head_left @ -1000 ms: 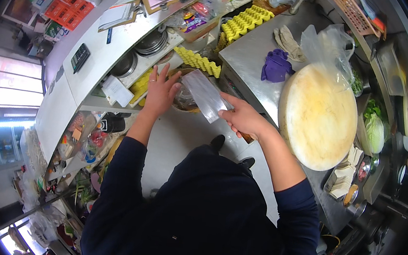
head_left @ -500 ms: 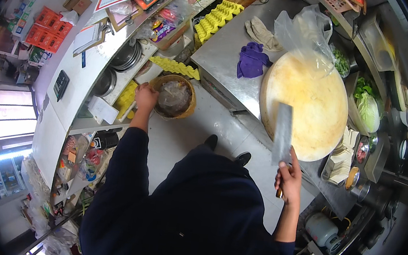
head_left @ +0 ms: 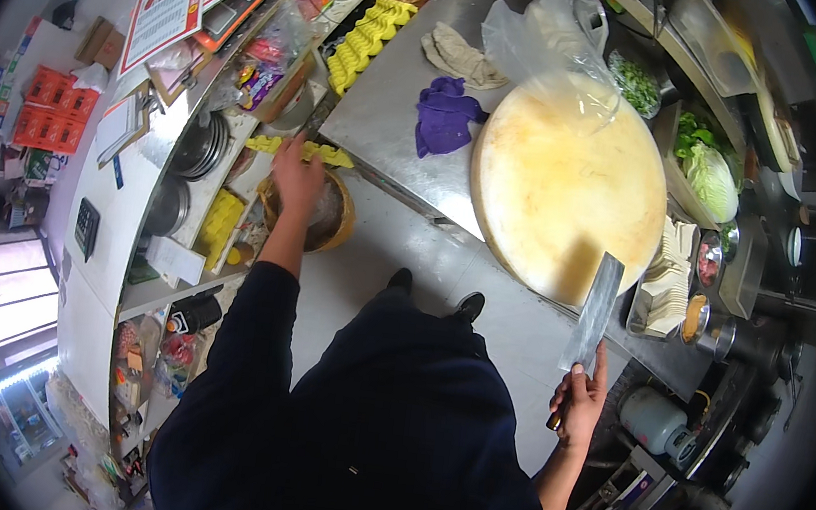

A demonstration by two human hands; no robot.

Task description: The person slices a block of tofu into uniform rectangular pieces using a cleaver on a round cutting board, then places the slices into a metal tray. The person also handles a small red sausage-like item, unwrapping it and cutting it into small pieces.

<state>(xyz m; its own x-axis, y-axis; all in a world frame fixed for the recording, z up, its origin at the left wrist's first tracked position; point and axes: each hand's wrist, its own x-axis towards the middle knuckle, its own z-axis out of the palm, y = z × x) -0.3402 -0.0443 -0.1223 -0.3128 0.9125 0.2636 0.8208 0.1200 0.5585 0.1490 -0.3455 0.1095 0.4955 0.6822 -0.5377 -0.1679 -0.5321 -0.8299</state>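
Observation:
My right hand (head_left: 580, 401) is closed round the handle of a cleaver (head_left: 594, 315). Its broad steel blade points up and away, its tip over the near edge of a round, pale chopping block (head_left: 572, 188). My left hand (head_left: 297, 185) reaches out over a tan bin (head_left: 338, 233), partly hiding it. The fingers are slightly blurred and stretched forward, somewhat apart, with nothing visible in them. Just beyond the fingertips lies a strip of yellow egg tray (head_left: 327, 154); I cannot tell whether they touch it.
A purple cloth (head_left: 446, 118) and a beige cloth (head_left: 466, 55) lie on the steel counter (head_left: 374, 115). Clear plastic bags (head_left: 544, 34) overlap the block's far edge. To the right are a cabbage (head_left: 711, 184), stacked pale slices (head_left: 669, 280) and a gas cylinder (head_left: 653, 419). White shelving stands left.
My left hand has moved forward across the bin toward the yellow egg tray, its fingers extending. The cleaver has tilted rightward and drawn back toward the block's near edge. The view has shifted.

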